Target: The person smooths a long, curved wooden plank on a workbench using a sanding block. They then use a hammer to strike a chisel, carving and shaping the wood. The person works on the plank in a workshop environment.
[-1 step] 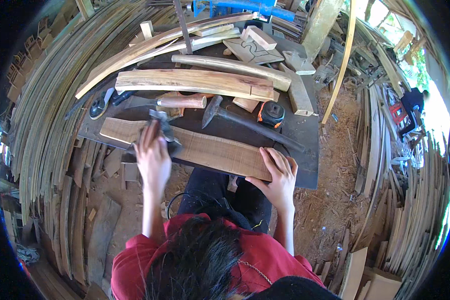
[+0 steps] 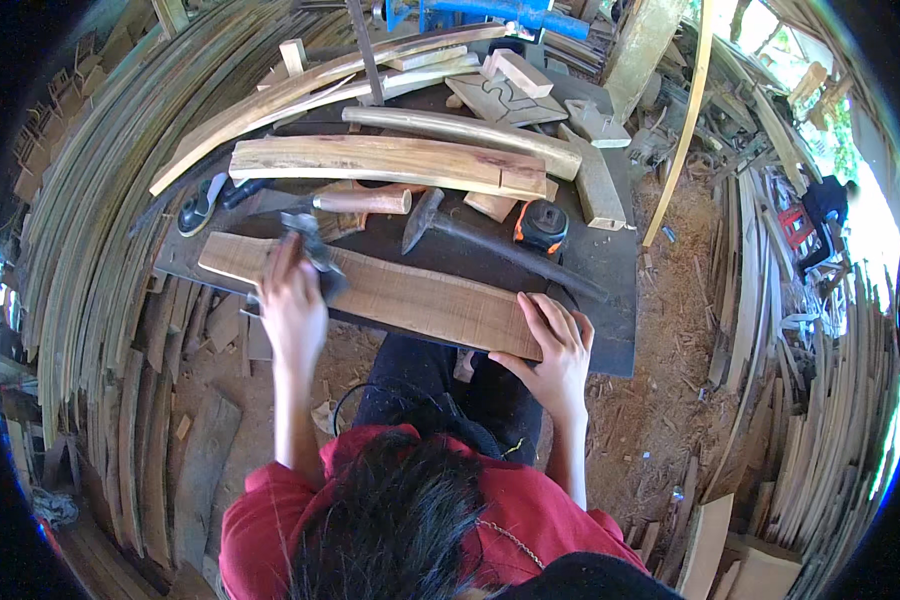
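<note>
A long pale wooden board (image 2: 410, 295) lies across the front of a dark workbench (image 2: 610, 260). My left hand (image 2: 292, 300) rests on the board near its left end and grips a small dark metal hand tool (image 2: 315, 252) that sits against the board's surface. My right hand (image 2: 555, 350) lies flat on the board's right end at the bench's front edge, fingers spread, and holds nothing. Both forearms reach up from a red shirt at the lower edge.
Behind the board lie a hammer (image 2: 425, 215) with a long dark handle, an orange and black tape measure (image 2: 542, 225), a wooden-handled tool (image 2: 360, 202) and a thick plank (image 2: 380, 162). Curved wooden strips (image 2: 90, 260) are stacked at left, more at right. Sawdust covers the ground.
</note>
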Motion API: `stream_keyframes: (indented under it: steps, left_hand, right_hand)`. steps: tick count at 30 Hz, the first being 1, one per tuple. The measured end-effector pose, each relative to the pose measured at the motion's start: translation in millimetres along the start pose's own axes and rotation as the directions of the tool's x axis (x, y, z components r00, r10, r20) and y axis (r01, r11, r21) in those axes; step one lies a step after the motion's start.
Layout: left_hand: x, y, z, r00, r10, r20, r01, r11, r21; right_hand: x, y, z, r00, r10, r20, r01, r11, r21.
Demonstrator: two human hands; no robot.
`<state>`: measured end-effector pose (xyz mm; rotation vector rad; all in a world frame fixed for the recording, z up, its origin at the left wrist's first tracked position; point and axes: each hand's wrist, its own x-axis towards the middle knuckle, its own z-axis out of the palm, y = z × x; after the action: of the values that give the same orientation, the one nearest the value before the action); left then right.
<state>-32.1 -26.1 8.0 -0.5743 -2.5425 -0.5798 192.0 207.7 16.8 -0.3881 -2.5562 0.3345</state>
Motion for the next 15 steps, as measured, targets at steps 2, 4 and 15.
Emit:
stream_keyframes:
  steps: [2, 4, 15]
  left_hand:
    - [27.5, -32.3, -5.6, 0.989, -0.145, 0.032, 0.144, 0.989, 0.04]
    - [45.4, -93.6, 2.4, 0.975, -0.209, -0.07, 0.216, 0.969, 0.12]
    - [-23.3, 43.1, -7.2, 0.985, 0.003, 0.171, -0.005, 1.0, 0.011]
  right_hand:
    - [0.4, -0.7, 1.0, 1.0, -0.008, 0.0, 0.008, 1.0, 0.009]
    - [-0.1, -2.0, 1.9, 1.0, -0.016, -0.014, 0.017, 1.0, 0.011]
    - [-0.6, 1.2, 3.9, 1.0, -0.001, -0.02, 0.001, 1.0, -0.005]
